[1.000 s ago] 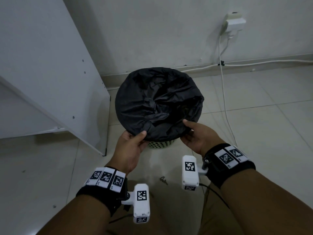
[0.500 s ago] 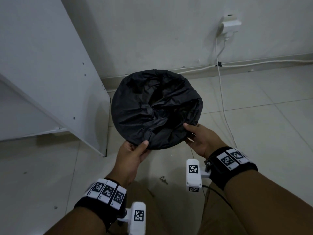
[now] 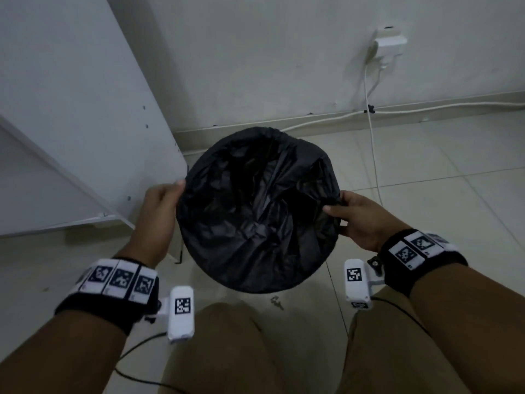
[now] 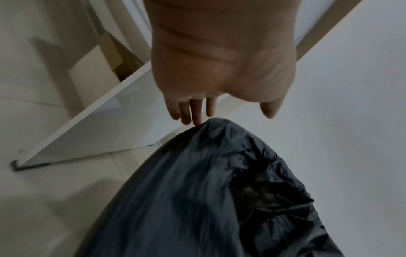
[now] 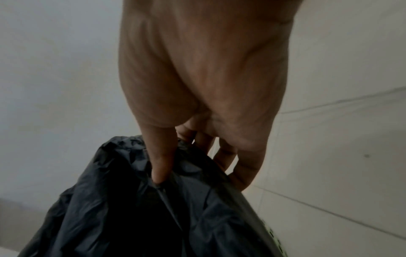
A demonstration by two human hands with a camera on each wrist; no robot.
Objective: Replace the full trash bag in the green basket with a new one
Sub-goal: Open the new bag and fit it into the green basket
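A black trash bag (image 3: 255,211) lines the basket and is folded down over its rim, hiding the basket in the head view. A sliver of the green perforated basket (image 5: 275,241) shows under the bag in the right wrist view. My left hand (image 3: 167,197) is at the bag's left rim, its straight fingers (image 4: 193,113) touching the bag's edge (image 4: 211,125) and the thumb held apart. My right hand (image 3: 345,211) is at the right rim. Its thumb (image 5: 160,165) presses into the plastic while its fingers (image 5: 237,170) curl under the rim, pinching the bag.
A white board (image 3: 85,109) leans close on the left of the basket. A white cable (image 3: 374,160) runs down from a wall plug (image 3: 389,42) to the floor on the right. A small dark scrap (image 3: 277,302) lies on the tiles by my knees (image 3: 227,351).
Both hands slid from the near edge of the rim out to its left and right sides. The green mesh seen below the bag one second ago is now covered.
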